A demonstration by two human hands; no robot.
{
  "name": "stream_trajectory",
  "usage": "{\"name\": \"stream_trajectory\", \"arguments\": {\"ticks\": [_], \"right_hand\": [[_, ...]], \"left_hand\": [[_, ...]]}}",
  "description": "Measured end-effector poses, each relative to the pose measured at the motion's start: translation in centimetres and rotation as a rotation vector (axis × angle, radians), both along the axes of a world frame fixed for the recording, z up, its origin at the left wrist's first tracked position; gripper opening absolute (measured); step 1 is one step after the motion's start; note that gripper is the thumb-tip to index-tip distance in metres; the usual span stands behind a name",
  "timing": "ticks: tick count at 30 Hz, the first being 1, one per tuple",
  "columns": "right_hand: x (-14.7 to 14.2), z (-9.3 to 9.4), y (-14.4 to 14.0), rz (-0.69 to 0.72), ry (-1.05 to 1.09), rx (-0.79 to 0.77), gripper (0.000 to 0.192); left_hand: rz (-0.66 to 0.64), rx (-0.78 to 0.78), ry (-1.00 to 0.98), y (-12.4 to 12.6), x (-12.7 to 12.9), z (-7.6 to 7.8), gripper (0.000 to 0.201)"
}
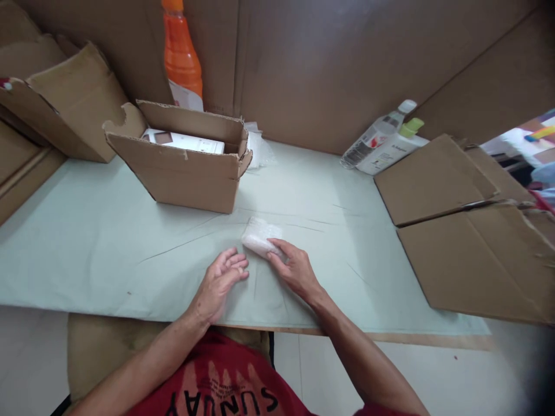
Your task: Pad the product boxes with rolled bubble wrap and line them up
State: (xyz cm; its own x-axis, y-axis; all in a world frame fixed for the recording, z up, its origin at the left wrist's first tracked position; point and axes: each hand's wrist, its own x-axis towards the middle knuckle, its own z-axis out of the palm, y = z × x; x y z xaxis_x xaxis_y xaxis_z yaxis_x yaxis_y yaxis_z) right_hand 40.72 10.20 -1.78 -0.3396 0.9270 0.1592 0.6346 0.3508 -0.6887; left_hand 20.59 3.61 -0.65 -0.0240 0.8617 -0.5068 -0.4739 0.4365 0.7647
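A small white bubble-wrapped packet [260, 237] lies on the pale green paper-covered worktop [108, 242], near its front edge and just in front of the open brown cardboard box [182, 167]. The right hand [295, 268] rests on the worktop with its fingers [275, 245] laid on the packet's near right end, touching rather than gripping it. The left hand [219, 283] lies just beside the packet, palm turned up, fingers loosely curled and holding nothing. Inside the box sits a flat white carton [182, 140]. An orange plastic bottle [182, 58] stands behind the box. A clear bottle with white cap [377, 136] lies at the back right, beside flattened brown cardboard sheets [468, 231].
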Motion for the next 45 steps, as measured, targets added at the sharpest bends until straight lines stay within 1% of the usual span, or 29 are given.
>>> {"name": "stream_trajectory", "arguments": {"ticks": [2,5,8,11,13,14,16,18,20,22,24,26,28,29,30,33,35,38,41,43,45], "right_hand": [[-0.6,0.3,-0.5,-0.004,0.090,-0.109,0.030],[-1.7,0.8,-1.5,0.032,0.248,-0.241,0.028],[-2.6,1.2,-2.3,0.077,0.415,-0.389,0.028],[-3.2,1.5,-2.8,0.114,0.479,-0.486,0.031],[-3.6,1.6,-3.0,0.128,0.460,-0.475,0.031],[-3.8,1.7,-3.1,0.135,0.436,-0.443,0.029],[-4.0,1.8,-3.2,0.143,0.369,-0.322,0.023],[-4.1,1.8,-3.4,0.139,0.288,-0.156,0.020],[-3.9,2.0,-3.4,0.123,0.230,-0.025,0.026],[-3.4,2.4,-3.2,0.114,0.210,0.024,0.039],[-3.1,3.0,-2.9,0.142,0.209,0.003,0.052],[-3.0,3.7,-2.5,0.200,0.205,-0.043,0.064],[-3.4,4.3,-2.2,0.255,0.199,-0.052,0.068],[-3.7,4.5,-2.2,0.275,0.203,-0.036,0.065],[-4.1,4.7,-2.2,0.286,0.212,-0.015,0.057],[-5.2,4.7,-2.3,0.295,0.266,0.011,0.028],[-5.7,4.5,-2.5,0.285,0.302,-0.011,0.020],[-5.9,3.7,-2.4,0.254,0.316,-0.065,0.018],[-5.6,2.8,-2.2,0.198,0.337,-0.132,0.017],[-5.3,2.4,-2.1,0.169,0.384,-0.171,0.016],[-5.0,2.4,-2.0,0.162,0.418,-0.204,0.017]], "left_hand": [[-0.005,-0.011,-0.120,-0.4,0.6,0.2,0.064],[-0.024,0.059,-0.211,-0.4,1.1,0.3,0.058],[-0.012,0.114,-0.210,-0.4,1.1,0.3,0.050],[0.007,0.135,-0.174,-0.9,1.0,0.0,0.045],[0.044,0.136,-0.154,-1.2,0.9,-0.2,0.043],[0.070,0.132,-0.142,-1.3,0.9,-0.2,0.043],[0.115,0.130,-0.109,-1.5,0.8,-0.3,0.041],[0.132,0.150,-0.061,-1.5,0.5,-0.2,0.039],[0.119,0.188,0.003,-1.4,0.0,0.1,0.037],[0.092,0.227,0.073,-1.4,-0.5,0.4,0.034],[0.045,0.276,0.155,-1.4,-1.0,0.7,0.030],[-0.011,0.331,0.265,-1.5,-1.4,1.0,0.027],[-0.047,0.386,0.402,-1.6,-1.7,1.2,0.026],[-0.052,0.412,0.471,-1.7,-1.8,1.3,0.027],[-0.050,0.438,0.538,-1.8,-1.9,1.4,0.029],[-0.020,0.518,0.717,-2.0,-2.3,1.5,0.036],[-0.011,0.565,0.795,-2.0,-2.6,1.1,0.040],[-0.053,0.554,0.808,-1.6,-3.1,0.2,0.044],[-0.151,0.497,0.765,-1.1,-3.6,-0.6,0.049],[-0.236,0.499,0.727,-0.9,-3.9,-0.6,0.048],[-0.306,0.499,0.675,-0.7,-4.1,-0.2,0.043]]}}
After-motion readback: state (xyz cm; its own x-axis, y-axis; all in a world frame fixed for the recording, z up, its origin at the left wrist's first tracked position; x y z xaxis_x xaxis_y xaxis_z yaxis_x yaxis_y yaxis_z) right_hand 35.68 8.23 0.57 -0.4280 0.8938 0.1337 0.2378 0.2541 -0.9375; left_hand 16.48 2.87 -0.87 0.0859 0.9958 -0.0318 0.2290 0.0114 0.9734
